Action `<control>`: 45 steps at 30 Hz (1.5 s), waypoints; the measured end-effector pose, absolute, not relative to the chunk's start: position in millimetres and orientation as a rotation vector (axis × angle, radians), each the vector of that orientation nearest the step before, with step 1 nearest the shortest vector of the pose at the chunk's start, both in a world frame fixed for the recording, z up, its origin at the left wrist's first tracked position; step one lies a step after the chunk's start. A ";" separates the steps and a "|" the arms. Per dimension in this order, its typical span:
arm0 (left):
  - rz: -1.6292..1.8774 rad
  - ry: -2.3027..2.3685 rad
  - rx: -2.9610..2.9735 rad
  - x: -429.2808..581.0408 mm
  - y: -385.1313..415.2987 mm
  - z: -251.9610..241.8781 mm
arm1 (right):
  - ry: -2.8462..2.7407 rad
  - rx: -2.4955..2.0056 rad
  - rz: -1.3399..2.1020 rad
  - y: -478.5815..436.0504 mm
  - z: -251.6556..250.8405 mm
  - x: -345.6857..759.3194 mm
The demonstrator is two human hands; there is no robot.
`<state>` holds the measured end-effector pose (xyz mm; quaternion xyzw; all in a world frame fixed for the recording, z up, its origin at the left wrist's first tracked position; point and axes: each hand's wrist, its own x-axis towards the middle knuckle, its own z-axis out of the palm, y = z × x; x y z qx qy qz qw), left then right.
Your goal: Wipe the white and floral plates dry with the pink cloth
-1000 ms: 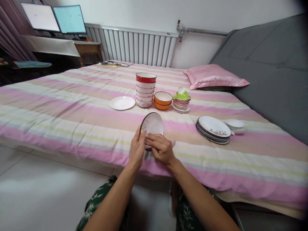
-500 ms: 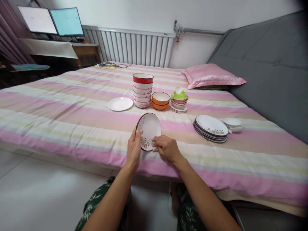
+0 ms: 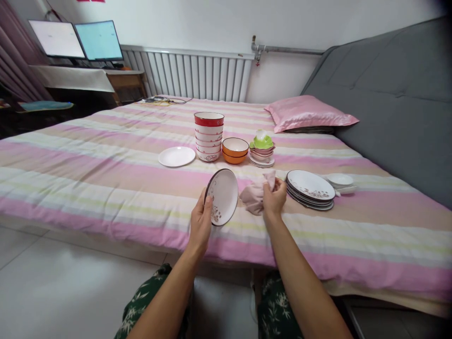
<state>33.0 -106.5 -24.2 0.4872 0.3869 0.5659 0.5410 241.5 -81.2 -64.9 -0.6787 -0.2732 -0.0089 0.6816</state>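
Tilted nearly upright over the bed's near edge is a white plate (image 3: 225, 194) with a dark rim and brown flower print. My left hand (image 3: 202, 217) grips its left side, thumb on the face and fingers hidden behind. My right hand (image 3: 275, 195) pinches a crumpled pale pink cloth (image 3: 254, 195), which hangs to the left of the fingers, apart from the plate. Just right of that hand lies a stack of similar dark-rimmed plates (image 3: 310, 184).
Behind stand a white oval plate (image 3: 177, 157), a tall stack of red and white bowls (image 3: 209, 136), orange bowls (image 3: 235, 149) and a pile of small dishes topped by a green one (image 3: 263, 142). Small white dishes (image 3: 341, 180) sit far right, near a pink pillow (image 3: 310, 113).
My right hand has moved off the plate to the right, and the cloth now hangs spread from it. The plate has turned more edge-on in my left hand.
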 end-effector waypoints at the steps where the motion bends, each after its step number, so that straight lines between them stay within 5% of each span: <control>1: 1.331 0.925 1.195 32.8 -106.9 -24.6 | -0.589 -1.514 -0.037 -78.8 -64.1 240.4; 10: 1.298 0.936 1.301 32.5 -108.1 -29.1 | -0.679 -1.205 -0.567 -79.7 -27.3 234.0; 19: 1.270 0.958 1.364 33.8 -107.1 -28.9 | -0.881 -1.286 -0.051 -73.8 -49.0 177.6; 36: 1.211 0.903 1.556 35.9 -114.0 -20.1 | -1.680 -0.934 -0.415 -109.3 -22.5 158.1; 45: 1.175 0.916 1.691 36.8 -112.0 -24.6 | -1.600 -1.099 -0.490 -102.0 -23.2 168.2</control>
